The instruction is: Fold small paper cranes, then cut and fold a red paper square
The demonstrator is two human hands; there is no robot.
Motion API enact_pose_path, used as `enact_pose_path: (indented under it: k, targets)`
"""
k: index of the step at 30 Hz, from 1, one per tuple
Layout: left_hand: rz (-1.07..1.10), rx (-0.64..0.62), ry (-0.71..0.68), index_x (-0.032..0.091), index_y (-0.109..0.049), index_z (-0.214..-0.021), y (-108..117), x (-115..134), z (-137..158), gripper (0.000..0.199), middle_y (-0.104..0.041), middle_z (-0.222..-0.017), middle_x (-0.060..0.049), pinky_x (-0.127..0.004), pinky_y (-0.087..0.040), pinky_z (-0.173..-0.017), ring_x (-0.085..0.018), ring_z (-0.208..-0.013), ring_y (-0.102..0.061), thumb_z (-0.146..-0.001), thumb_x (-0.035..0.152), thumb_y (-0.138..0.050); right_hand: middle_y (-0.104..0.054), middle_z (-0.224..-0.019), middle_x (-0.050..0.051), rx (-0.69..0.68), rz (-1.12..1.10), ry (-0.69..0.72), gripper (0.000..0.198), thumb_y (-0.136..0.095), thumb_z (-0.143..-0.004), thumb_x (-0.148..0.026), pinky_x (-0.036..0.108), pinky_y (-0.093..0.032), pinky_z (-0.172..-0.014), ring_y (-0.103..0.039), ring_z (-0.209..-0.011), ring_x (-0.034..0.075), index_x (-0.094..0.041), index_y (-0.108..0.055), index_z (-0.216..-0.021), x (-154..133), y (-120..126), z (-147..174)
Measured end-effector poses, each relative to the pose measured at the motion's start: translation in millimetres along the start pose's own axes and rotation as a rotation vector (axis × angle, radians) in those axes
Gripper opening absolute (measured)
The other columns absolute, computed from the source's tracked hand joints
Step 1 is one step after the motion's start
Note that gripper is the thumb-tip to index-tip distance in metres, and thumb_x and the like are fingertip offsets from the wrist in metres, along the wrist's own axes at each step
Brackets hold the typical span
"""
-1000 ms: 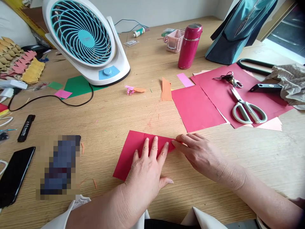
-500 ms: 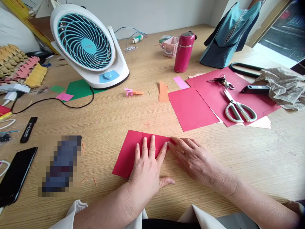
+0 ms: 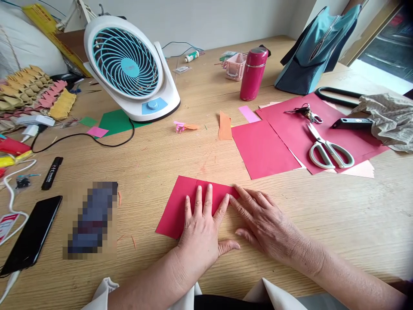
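A sheet of red paper (image 3: pixel 176 204) lies on the wooden table in front of me, with a fold or layer line running near its middle. My left hand (image 3: pixel 203 228) rests flat on it, fingers spread and pressing it down, and hides much of its lower part. At the paper's right corner, the fingertips of my right hand (image 3: pixel 261 219) touch the edge; its fingers are stretched out and its thumb stands apart. My left index fingertip is close beside my right fingers. Neither hand is closed around anything.
White-handled scissors (image 3: pixel 332 153) and keys (image 3: pixel 305 113) lie on larger red sheets (image 3: pixel 264 150) to the right. A fan (image 3: pixel 129 73), a pink flask (image 3: pixel 254 73) and a blue bag (image 3: pixel 311 56) stand behind. On the left are a black phone (image 3: pixel 32 234) and a marker (image 3: pixel 52 173).
My right thumb has come out into view, apart from the fingers. The whole view has shifted slightly, so things appear a little further right. My left hand stays flat on the paper.
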State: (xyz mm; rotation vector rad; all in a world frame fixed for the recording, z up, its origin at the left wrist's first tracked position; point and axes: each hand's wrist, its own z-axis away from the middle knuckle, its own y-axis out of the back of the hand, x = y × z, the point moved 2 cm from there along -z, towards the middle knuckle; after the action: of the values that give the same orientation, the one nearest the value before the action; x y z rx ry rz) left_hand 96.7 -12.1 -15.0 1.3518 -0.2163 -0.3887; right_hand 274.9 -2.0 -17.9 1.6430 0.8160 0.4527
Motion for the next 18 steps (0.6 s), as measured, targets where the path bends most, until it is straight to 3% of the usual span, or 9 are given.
enact_pose_path:
  k: [11,18]
  targets:
    - [0.055,0.097,-0.038,0.024,-0.027,-0.158,-8,-7,5,0.107,-0.022,-0.162,-0.028,-0.074,-0.024,-0.110,-0.051,-0.147,-0.021,-0.073,0.084,-0.050,-0.043,-0.152,0.027,-0.023,0.025,-0.018,0.066,-0.050,-0.097,-0.053,0.053,-0.046,-0.098,-0.048,-0.128,0.037,-0.008,-0.049,-0.145,-2,-3,1]
    - [0.096,0.119,-0.080,0.029,-0.025,-0.158,-7,-13,7,0.099,-0.021,-0.163,-0.024,-0.072,-0.023,-0.111,-0.049,-0.149,-0.019,-0.078,0.084,-0.043,-0.040,-0.154,0.028,-0.009,0.065,-0.083,0.070,-0.047,-0.099,-0.050,0.053,-0.041,-0.107,-0.041,-0.139,0.038,0.002,-0.043,-0.146,-6,-8,5]
